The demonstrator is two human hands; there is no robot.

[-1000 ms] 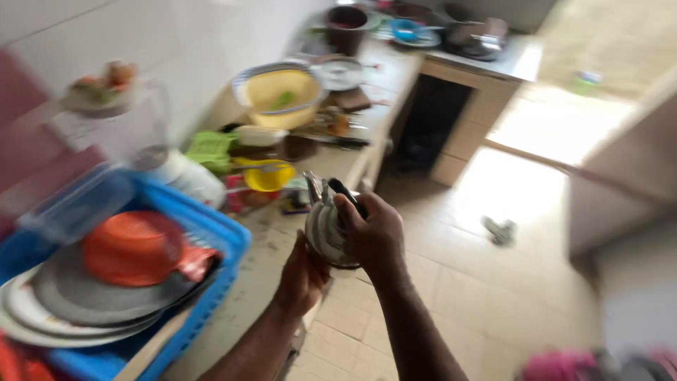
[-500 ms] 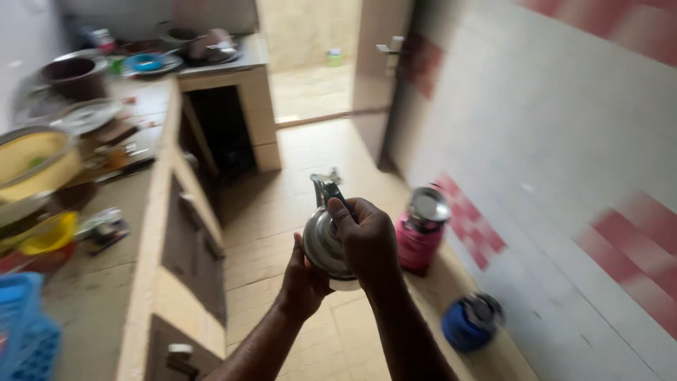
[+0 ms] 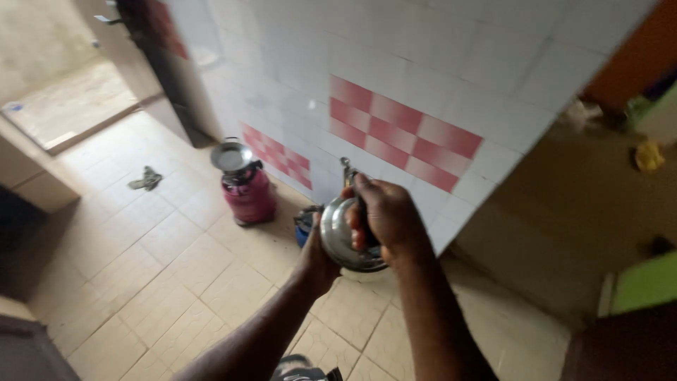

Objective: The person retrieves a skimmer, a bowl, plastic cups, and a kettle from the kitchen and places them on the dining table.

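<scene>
Head view: kettle [image 3: 338, 240] now facing tiled wall [image 3: 423, 85]

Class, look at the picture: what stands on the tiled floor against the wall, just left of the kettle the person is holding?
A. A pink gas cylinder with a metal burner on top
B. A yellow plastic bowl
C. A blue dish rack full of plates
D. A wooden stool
A. A pink gas cylinder with a round metal burner on top stands by the tiled wall, left of the steel kettle that the left hand and right hand hold.
</scene>
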